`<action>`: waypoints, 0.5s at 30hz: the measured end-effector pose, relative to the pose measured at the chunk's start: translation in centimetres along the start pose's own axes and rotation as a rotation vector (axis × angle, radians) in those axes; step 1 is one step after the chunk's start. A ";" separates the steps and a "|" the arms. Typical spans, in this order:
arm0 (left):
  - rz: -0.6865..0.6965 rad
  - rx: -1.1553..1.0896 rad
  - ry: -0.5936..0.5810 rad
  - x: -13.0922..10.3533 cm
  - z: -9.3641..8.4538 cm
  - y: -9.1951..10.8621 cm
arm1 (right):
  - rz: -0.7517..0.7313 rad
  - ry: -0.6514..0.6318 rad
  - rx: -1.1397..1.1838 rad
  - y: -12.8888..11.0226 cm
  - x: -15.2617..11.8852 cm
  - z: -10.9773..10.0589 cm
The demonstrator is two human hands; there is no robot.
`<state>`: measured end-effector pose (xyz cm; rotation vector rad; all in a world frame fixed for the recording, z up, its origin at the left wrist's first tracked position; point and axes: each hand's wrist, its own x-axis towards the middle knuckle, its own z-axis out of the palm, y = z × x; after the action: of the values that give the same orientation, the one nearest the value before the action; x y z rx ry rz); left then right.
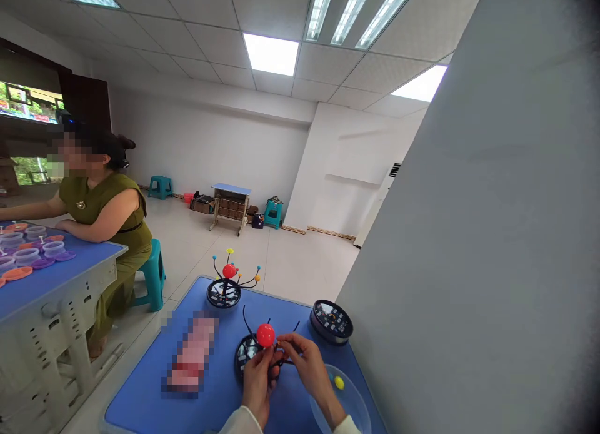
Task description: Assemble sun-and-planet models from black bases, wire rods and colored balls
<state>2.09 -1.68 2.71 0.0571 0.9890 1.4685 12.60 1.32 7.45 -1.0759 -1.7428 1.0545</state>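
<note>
Gripping a black-armed model (244,359) topped by a red ball (265,335), a left hand (257,376) closes its fingers just below the ball at lower centre, while a right hand (304,358) pinches a small piece, mostly hidden. Pressing too hard could bend a thin arm or tip the round base; the right wrist, over the clear dish (364,404) at lower right, could knock out its yellow bead (339,383).

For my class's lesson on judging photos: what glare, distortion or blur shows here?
Head view: a ceiling panel glares blank white; head view: the grey wall slants, perhaps from lens or tilt, and the top-right corner is dark; head view: a pink item is pixelated, the nearer red ball fairly clear.
</note>
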 end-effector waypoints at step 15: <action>0.060 -0.087 -0.027 0.8 0.0 -1.4 | -0.217 -0.129 -0.577 -2.2 0.4 -1.0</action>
<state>3.03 -1.29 1.51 0.0433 0.9077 1.5600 12.84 1.32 9.85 -1.1365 -2.2867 0.4991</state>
